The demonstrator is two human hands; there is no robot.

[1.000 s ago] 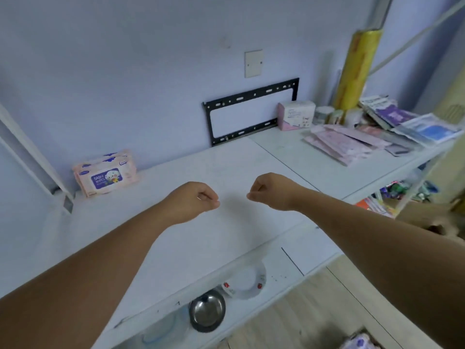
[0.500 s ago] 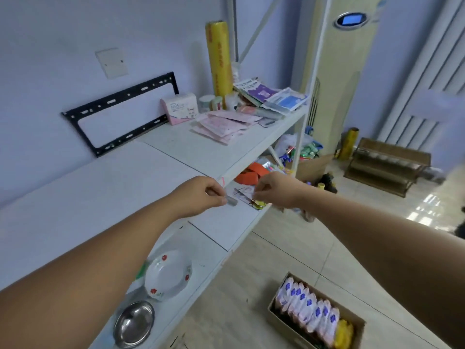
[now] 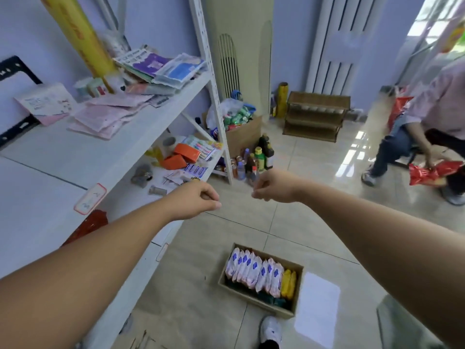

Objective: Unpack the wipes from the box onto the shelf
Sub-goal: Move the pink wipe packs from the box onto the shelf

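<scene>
A cardboard box (image 3: pixel 298 293) sits on the tiled floor below my hands, holding a row of several pink-and-white wipe packs (image 3: pixel 254 270) standing on edge, with yellow packs at its right end. The white shelf (image 3: pixel 63 157) runs along the left. My left hand (image 3: pixel 198 200) and my right hand (image 3: pixel 273 186) hover side by side in the air above the floor, well above the box, both curled into loose fists with nothing visible in them.
The shelf top carries pink sachets (image 3: pixel 105 117), leaflets and a yellow film roll (image 3: pixel 80 36). Lower shelves hold small items. Bottles (image 3: pixel 254 159) and a carton stand by the shelf post. A seated person (image 3: pixel 427 127) is at right. My shoe (image 3: pixel 270 328) is near the box.
My view has swung right and down from the shelf top to the floor. The box of wipes has come fully into view; both hands stay closed and level.
</scene>
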